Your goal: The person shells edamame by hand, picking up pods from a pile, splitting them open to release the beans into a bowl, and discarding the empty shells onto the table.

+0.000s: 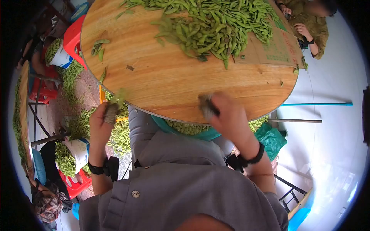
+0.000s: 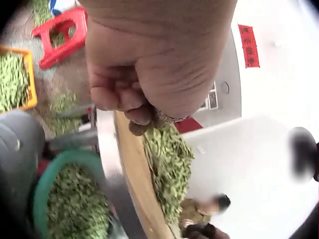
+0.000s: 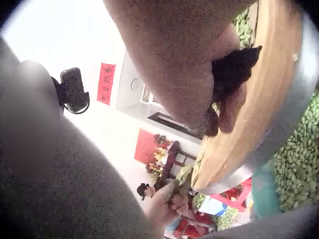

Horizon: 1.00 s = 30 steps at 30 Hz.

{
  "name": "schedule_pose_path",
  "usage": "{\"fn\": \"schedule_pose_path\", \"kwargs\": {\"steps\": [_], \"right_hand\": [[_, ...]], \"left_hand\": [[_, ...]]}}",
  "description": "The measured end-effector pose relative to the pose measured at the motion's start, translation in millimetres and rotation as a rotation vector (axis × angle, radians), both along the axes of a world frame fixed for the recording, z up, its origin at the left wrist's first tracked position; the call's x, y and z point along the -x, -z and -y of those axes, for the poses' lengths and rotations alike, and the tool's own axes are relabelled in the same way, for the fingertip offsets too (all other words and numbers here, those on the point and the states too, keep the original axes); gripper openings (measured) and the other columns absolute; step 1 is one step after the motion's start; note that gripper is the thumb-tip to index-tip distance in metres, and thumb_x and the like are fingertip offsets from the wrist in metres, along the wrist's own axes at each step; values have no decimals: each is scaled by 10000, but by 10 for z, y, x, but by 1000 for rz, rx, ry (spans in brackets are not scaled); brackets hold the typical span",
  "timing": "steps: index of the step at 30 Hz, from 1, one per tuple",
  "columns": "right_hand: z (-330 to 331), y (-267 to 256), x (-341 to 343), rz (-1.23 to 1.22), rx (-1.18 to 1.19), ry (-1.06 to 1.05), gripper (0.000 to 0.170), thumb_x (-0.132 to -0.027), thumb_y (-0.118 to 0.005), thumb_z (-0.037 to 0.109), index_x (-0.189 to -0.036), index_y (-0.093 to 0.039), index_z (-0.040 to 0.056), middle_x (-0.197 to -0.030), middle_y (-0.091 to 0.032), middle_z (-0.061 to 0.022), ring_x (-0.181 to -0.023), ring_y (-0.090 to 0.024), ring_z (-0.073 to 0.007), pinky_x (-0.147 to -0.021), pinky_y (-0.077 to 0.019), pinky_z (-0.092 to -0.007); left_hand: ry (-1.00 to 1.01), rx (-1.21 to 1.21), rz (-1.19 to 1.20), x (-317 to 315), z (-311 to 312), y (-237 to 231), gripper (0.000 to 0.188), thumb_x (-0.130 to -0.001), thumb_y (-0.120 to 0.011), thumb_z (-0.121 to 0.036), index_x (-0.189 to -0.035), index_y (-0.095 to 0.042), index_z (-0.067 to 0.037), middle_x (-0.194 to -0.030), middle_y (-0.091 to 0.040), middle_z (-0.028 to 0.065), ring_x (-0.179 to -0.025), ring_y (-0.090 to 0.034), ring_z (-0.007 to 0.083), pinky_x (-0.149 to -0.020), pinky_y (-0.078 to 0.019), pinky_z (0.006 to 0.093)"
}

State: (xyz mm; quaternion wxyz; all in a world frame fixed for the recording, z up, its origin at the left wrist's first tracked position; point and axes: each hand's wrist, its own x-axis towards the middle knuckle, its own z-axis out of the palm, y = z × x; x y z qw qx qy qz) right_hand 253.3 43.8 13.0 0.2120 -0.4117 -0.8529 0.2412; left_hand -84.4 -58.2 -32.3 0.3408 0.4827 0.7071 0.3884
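Observation:
My left hand [image 1: 99,129] is over the round table's near left edge, a grey wrap on its finger or thumb. A blurred green pod [image 1: 121,95] shows at its fingertips, and the left wrist view has the fingers of the left hand [image 2: 149,74] curled. Above the wooden table [image 1: 162,84], near its front edge, is my right hand [image 1: 229,117], blurred, with dark material about its fingers. In the right wrist view the right hand [image 3: 199,94] has bent fingers and black material [image 3: 232,74]; whether they hold anything is unclear. Piled pods [image 1: 216,30] lie farther back.
Below the front edge sits a green basin [image 1: 210,134] of pods, above my lap. Pods cover the floor at left, beside white buckets [image 1: 79,152] and red stools [image 1: 74,38]. Cardboard [image 1: 269,50] lies under the pile's right side. A person [image 1: 318,27] is at the far right.

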Motion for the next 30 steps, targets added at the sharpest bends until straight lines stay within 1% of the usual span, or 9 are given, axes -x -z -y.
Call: {"fn": "schedule_pose_path", "kwargs": {"steps": [3,9,11,13,16,18,21,24,30], "right_hand": [[-569,105,268,-33,-116,187,220,-752,-640,122,-919,-551,11,-838,-574,-197,-772,-576,-385,-655,-483,-446],[-1082,340,488,137,-362,275,249,-713,-666,127,-922,-583,21,-764,-596,-181,-720,-581,-379,-624,-469,-433],[-984,258,387,63,-402,256,222,-729,-671,132,-891,-570,18,-762,-589,-169,-699,-584,-356,-601,-471,-428],[-784,138,260,-6,-435,250,205,-745,-676,137,-860,-557,15,-760,-581,-158,-677,-586,-333,-578,-472,-423],[-531,-15,85,-302,136,353,169,-801,-669,156,-872,-586,27,-700,-560,-79,-564,-548,-210,-503,-443,-351],[-413,-77,-2,-574,877,327,180,-870,-629,183,-949,-598,24,-696,-532,-11,-523,-481,-95,-454,-390,-268],[-234,-47,-49,-947,1094,205,184,-908,-581,175,-992,-593,13,-716,-538,5,-523,-473,-55,-439,-366,-227],[-129,-65,-65,-801,958,242,198,-920,-545,149,-1044,-566,-4,-719,-541,-17,-489,-481,-73,-433,-382,-227],[100,-35,-8,-594,836,152,175,-906,-455,60,-1048,-542,5,-692,-532,-14,-491,-494,-75,-431,-384,-231]], "left_hand": [[-30,35,-408,260,125,34,169,-867,-538,-89,-1003,-581,3,-718,-619,124,-618,-560,157,-575,-432,297],[-31,203,-384,307,162,71,305,-822,-648,-116,-1093,-573,1,-822,-646,189,-724,-640,288,-621,-493,369],[-42,-48,-808,230,63,22,332,-833,-646,-139,-1127,-564,-7,-930,-641,189,-782,-638,294,-664,-505,374],[-53,-170,-657,-139,-167,-190,315,-827,-639,-130,-1119,-581,-28,-954,-628,169,-820,-621,312,-706,-501,375],[218,-387,-474,-716,-527,-296,282,-833,-616,-150,-1090,-592,-37,-896,-620,158,-826,-599,345,-747,-482,398],[384,-504,-334,-1149,-728,-428,246,-864,-587,-146,-1069,-593,-11,-905,-606,149,-849,-605,282,-701,-482,346],[744,-355,22,-1385,-885,-273,242,-873,-564,-158,-1070,-592,-20,-877,-616,148,-803,-599,305,-745,-475,383],[628,117,392,-1427,-841,-419,219,-895,-551,-164,-1042,-602,-9,-844,-617,104,-792,-602,201,-733,-471,331],[511,-137,461,-1496,-796,-186,176,-890,-547,-133,-995,-627,-16,-791,-621,54,-776,-580,118,-695,-460,284]]}}
